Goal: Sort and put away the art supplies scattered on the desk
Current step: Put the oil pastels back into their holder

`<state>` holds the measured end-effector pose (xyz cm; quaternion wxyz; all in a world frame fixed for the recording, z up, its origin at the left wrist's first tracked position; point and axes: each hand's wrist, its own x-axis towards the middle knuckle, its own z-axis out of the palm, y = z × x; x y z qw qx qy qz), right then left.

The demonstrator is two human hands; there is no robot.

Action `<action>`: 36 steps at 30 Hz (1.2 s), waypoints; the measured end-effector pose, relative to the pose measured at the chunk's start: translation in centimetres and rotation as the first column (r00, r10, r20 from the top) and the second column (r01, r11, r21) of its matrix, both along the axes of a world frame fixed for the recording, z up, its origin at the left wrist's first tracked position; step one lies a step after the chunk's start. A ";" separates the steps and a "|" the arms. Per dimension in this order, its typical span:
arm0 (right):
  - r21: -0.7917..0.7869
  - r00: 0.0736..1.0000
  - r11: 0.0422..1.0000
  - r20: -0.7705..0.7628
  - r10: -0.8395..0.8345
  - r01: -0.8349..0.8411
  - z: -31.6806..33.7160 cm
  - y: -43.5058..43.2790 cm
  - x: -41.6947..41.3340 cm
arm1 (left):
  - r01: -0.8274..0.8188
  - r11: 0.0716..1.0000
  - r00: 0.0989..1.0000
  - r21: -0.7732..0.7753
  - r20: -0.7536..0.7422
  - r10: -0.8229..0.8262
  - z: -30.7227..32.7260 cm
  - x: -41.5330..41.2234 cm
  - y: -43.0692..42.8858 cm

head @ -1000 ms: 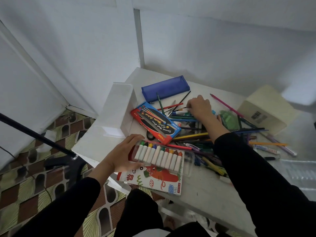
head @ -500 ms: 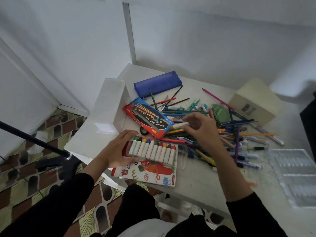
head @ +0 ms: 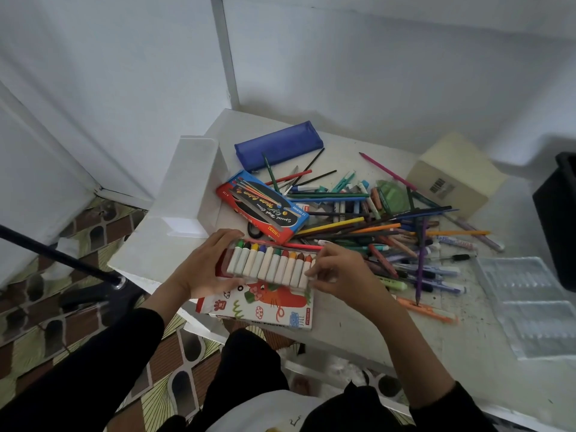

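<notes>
A clear tray of white markers with coloured caps lies on top of its picture box at the desk's front edge. My left hand grips the tray's left end, thumb along the near side. My right hand pinches a white marker at the tray's right end, its tip hidden by my fingers. A heap of coloured pencils and pens covers the desk's middle.
A red and blue watercolour box and a blue pencil pouch lie behind the tray. A cream box stands back right, a clear plastic insert right, a black bin at the far right edge. A white divider rises left.
My right hand left the pencil heap with a white marker and brought it to the right end of the marker tray. My left hand stayed on the tray.
</notes>
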<state>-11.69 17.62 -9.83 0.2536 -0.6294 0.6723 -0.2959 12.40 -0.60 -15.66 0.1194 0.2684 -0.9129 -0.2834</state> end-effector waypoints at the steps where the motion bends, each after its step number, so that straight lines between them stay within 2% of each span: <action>1: 0.040 1.000 0.999 -0.018 0.019 -0.018 -0.1 -0.1 0.1 | -0.002 1.000 1.000 0.000 0.000 0.002 0.0 0.0 0.0; 5: 0.122 0.996 0.991 -0.076 0.056 -0.046 -0.2 -0.6 0.1 | -0.008 1.000 1.000 -0.004 0.007 0.008 -0.3 0.1 -0.1; 10: 0.129 0.995 0.991 -0.095 0.038 -0.025 -0.1 -1.2 -0.3 | 0.000 1.000 1.000 0.006 0.002 0.000 -0.4 0.0 -0.2; 13: 0.085 0.999 0.996 -0.044 -0.004 0.008 0.7 -1.9 -0.6 | -0.002 1.000 1.000 0.005 0.001 0.002 -0.4 0.0 -0.2; 18: -0.028 0.983 0.984 -0.043 -0.179 0.178 2.9 -5.3 -2.0 | -0.005 1.000 1.000 -0.002 -0.008 0.005 -0.3 0.0 -0.2; 25: 0.036 0.904 0.948 -0.315 -0.289 0.316 3.3 -13.0 -4.9 | -0.020 1.000 1.000 -0.001 0.007 0.020 -0.3 0.0 -0.3; 31: 0.265 0.773 0.883 -0.615 -0.154 0.387 1.0 -16.4 -5.8 | -0.021 1.000 1.000 -0.005 0.021 0.021 -0.3 0.0 -0.2; 36: 0.211 0.693 0.877 -0.699 -0.174 0.433 -0.6 -17.0 -5.5 | -0.015 1.000 1.000 -0.011 0.020 0.015 -0.3 0.0 -0.3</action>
